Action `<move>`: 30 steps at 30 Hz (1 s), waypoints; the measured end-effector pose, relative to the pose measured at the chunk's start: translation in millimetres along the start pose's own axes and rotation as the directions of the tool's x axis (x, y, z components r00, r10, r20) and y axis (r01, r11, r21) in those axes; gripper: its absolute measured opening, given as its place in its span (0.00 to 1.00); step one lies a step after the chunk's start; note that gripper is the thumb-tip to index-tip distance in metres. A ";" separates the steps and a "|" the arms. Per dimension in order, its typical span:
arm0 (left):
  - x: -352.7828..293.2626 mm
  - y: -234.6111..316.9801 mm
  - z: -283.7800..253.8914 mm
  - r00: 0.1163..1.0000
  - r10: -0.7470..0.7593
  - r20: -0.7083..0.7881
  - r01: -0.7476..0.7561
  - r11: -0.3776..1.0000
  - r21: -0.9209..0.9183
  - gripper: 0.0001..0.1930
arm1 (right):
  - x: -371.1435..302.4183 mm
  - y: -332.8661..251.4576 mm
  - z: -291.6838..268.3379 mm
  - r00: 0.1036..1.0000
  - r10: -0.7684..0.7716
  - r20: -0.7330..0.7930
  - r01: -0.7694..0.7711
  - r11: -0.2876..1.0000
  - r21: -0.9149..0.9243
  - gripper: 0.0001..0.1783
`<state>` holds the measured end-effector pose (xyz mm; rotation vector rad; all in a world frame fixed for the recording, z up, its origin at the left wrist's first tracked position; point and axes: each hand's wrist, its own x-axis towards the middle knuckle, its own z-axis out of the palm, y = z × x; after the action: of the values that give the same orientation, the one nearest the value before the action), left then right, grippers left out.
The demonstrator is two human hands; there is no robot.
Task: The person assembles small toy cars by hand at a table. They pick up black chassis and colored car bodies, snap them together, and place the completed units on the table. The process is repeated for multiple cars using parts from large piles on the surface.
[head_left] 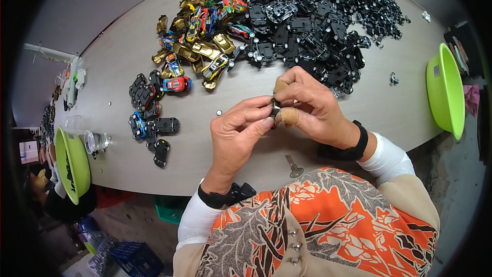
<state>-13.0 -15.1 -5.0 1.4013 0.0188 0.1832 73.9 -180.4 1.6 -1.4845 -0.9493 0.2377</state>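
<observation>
Between both hands, above the near part of the table, is a small dark toy car part [275, 107], mostly covered by fingers. My left hand [237, 131] pinches it from the left with thumb and fingers. From the right, my right hand [312, 103] grips it too; tan tape wraps its thumb and a fingertip. Beyond my hands lies a heap of black toy car chassis [307, 36]. Left of that are gold and multicoloured toy car shells [205, 48]. Several cars [154, 118], some bottom up, form a small group to the left of my left hand.
A metal key [294, 166] lies at the table's near edge. Lime green basins stand at the right [445, 92] and left [73, 166]. A clear plastic cup [96, 142] sits by the left basin. One small loose part [393, 78] rests at right. Part of another person shows at far left.
</observation>
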 end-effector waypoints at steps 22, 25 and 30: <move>2.6 -6.5 -5.7 0.949 -0.272 0.158 0.254 0.959 0.128 0.10 | 6.4 -8.1 -4.6 0.934 0.281 0.220 -0.253 0.956 -0.146 0.09; 2.8 -9.1 -0.2 0.969 -0.221 0.113 0.204 0.968 0.145 0.10 | 2.5 -4.1 3.4 0.975 0.130 0.180 -0.083 0.965 -0.250 0.09; 3.6 -4.5 -1.0 0.970 -0.242 0.035 0.233 0.960 0.157 0.11 | 2.6 5.6 3.3 0.982 0.127 0.138 -0.092 0.967 -0.238 0.08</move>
<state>-9.1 -14.4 -9.2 1.5426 0.1590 -0.0575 75.7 -175.5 -3.1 -1.7553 -1.0453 0.3343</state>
